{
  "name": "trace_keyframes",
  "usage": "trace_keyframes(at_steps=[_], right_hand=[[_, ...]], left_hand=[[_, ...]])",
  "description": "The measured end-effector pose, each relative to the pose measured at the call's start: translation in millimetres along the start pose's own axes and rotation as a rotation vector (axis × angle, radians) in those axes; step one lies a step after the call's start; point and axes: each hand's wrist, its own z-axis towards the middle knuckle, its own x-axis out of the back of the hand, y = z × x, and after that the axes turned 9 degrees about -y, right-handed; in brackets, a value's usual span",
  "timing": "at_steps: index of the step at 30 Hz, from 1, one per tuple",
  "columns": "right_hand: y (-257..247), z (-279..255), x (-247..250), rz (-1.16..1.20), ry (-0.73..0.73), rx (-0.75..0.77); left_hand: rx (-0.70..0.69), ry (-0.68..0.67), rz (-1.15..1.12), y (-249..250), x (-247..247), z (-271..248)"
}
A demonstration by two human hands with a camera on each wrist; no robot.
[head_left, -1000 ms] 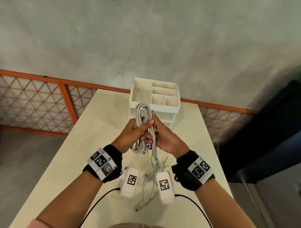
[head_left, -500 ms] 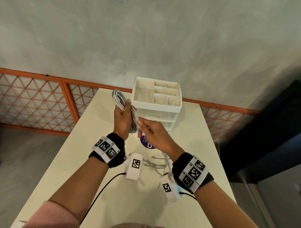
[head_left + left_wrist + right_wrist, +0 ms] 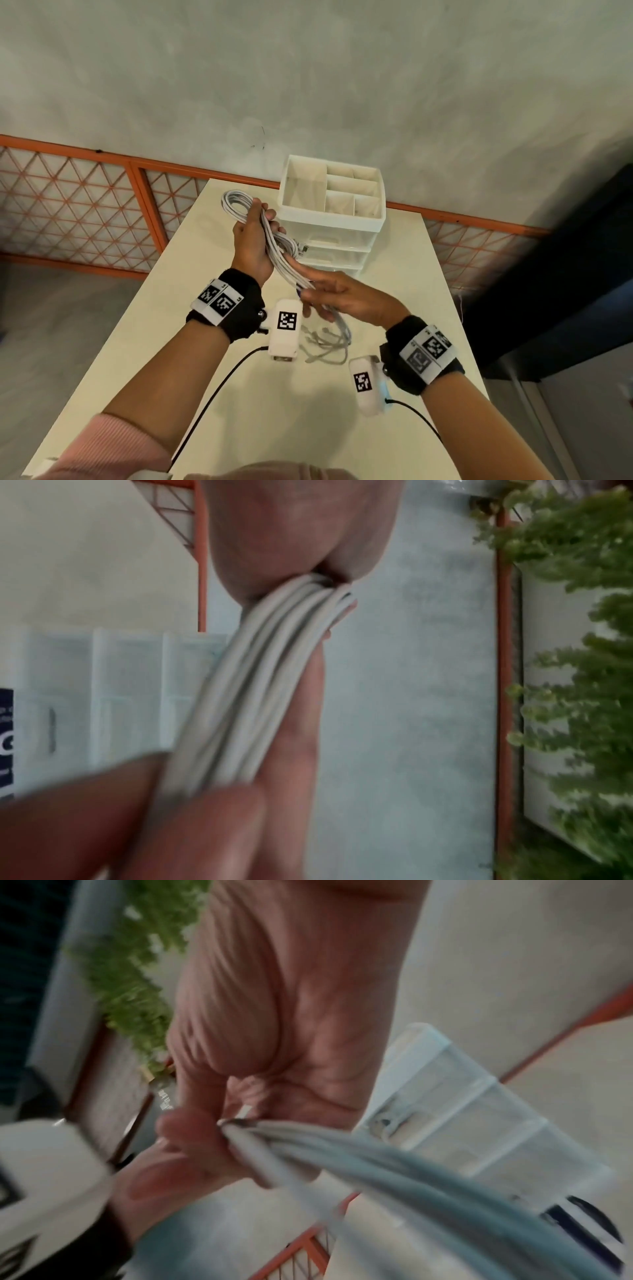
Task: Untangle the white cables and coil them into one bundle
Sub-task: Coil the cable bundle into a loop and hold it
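Note:
My left hand (image 3: 263, 221) grips a coil of white cables (image 3: 239, 205) above the far left of the table, its loop standing out above the fist. In the left wrist view the strands (image 3: 253, 691) run side by side through that hand. The bundle slants down and right to my right hand (image 3: 308, 293), which pinches the strands between thumb and fingers. The right wrist view shows those fingers (image 3: 192, 1137) curled round the cables (image 3: 377, 1158). Loose cable ends (image 3: 325, 346) trail from the right hand and lie tangled on the table.
A white drawer organiser (image 3: 332, 209) with open top compartments stands at the table's far end, just right of the coil. The cream table (image 3: 404, 359) is narrow. An orange lattice railing (image 3: 68, 205) runs behind it on the left, and a dark panel (image 3: 565, 274) stands to the right.
The hands, joined on the coil a second ago, have parted. My left hand carried the coil up and left. My right hand slid lower along the strands, toward me.

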Motion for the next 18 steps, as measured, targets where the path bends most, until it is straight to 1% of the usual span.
trace_keyframes(at_steps=[2,4,8,10,13,16,18], right_hand=[[3.8,-7.6,9.4,0.017,0.07,-0.023],[6.3,-11.3,14.5,-0.027,0.143,-0.081],[-7.4,-11.8,24.8,-0.253,0.182,-0.151],[-21.9,-12.1,28.3,-0.326,0.268,-0.124],[-42.4,-11.9,30.9,-0.368,0.422,-0.054],[-52.4,-9.5,29.6,-0.462,0.474,-0.033],[-55.3,-10.8,26.4,-0.47,0.515,-0.003]], left_hand=[[0.007,-0.003,-0.059,6.2,-0.1,2.5],[0.0,-0.016,-0.047,10.7,0.1,2.3],[-0.025,-0.056,0.216,6.8,0.7,-9.1],[-0.033,-0.112,0.323,2.9,-2.4,-16.3],[-0.006,-0.229,0.444,-1.1,-11.2,-25.7],[0.006,-0.333,0.552,-3.0,-19.5,-32.2],[0.014,-0.343,0.57,-0.5,-21.9,-35.4]])
